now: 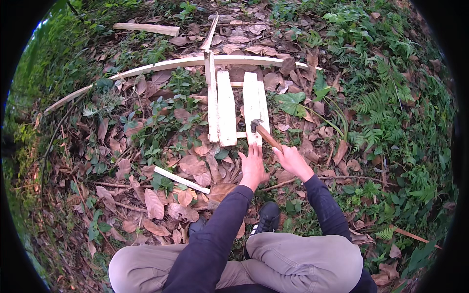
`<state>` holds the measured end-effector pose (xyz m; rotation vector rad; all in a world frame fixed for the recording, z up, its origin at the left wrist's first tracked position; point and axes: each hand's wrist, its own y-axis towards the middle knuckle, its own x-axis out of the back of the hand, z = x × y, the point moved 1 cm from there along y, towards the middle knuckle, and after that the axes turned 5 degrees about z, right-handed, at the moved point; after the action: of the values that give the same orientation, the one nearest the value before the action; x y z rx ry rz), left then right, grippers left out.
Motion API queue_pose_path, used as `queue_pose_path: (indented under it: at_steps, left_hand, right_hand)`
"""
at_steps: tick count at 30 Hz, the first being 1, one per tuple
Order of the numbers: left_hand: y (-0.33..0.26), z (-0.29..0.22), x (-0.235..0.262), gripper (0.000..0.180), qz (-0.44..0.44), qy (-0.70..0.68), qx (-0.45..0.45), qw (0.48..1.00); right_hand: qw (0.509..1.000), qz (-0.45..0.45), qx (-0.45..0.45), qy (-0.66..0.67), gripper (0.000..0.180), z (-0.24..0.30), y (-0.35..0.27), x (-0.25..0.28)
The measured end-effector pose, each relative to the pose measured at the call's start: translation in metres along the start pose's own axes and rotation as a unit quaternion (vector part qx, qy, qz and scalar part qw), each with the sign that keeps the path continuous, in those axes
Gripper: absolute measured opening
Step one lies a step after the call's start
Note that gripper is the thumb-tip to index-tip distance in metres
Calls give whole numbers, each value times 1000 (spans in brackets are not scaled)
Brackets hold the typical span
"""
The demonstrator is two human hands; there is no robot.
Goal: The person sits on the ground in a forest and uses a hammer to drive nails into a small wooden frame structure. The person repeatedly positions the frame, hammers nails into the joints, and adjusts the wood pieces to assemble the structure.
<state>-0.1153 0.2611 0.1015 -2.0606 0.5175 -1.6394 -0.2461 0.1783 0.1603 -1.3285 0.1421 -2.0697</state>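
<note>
Hammer (261, 130) held in right hand (293, 161), fingers wrapped round its wooden handle, metal head resting on the near end of the rightmost slat (254, 105). Left hand (252, 166) lies flat, fingers together, touching that slat's end at six o'clock. Two more slats (221, 107) lie alongside at nine o'clock, on leaf litter (161, 205).

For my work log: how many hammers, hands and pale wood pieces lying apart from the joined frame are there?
hammer: 1
hands: 2, left hand, right hand
loose pale wood: 2, plank, short stick
Total: 5
</note>
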Motion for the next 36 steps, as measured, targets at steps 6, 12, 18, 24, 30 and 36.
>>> queue_pose_path:
  at_steps: [6, 12, 18, 24, 30, 36]
  left_hand:
    - [0, 1, 1, 121, 2, -7, -2, 1000]
    - [2, -1, -2, 122, -27, 5, 0, 1000]
    - [0, 0, 4, 121, 11, -7, -3, 1000]
    - [0, -2, -2, 123, -18, -1, -2, 1000]
    - [3, -2, -10, 122, -40, 8, 3, 999]
    - [4, -1, -8, 123, -28, -2, 7, 1000]
  right_hand:
    - [1000, 7, 21, -10, 45, 1, -16, -5]
    - [992, -84, 54, 76, 42, 4, -15, -9]
    - [999, -19, 26, -38, 44, 5, -4, 5]
    - [999, -34, 22, 19, 45, 14, -1, 7]
    - [1000, 16, -12, -8, 47, 24, -4, 16]
    - [999, -27, 18, 17, 45, 16, -3, 13]
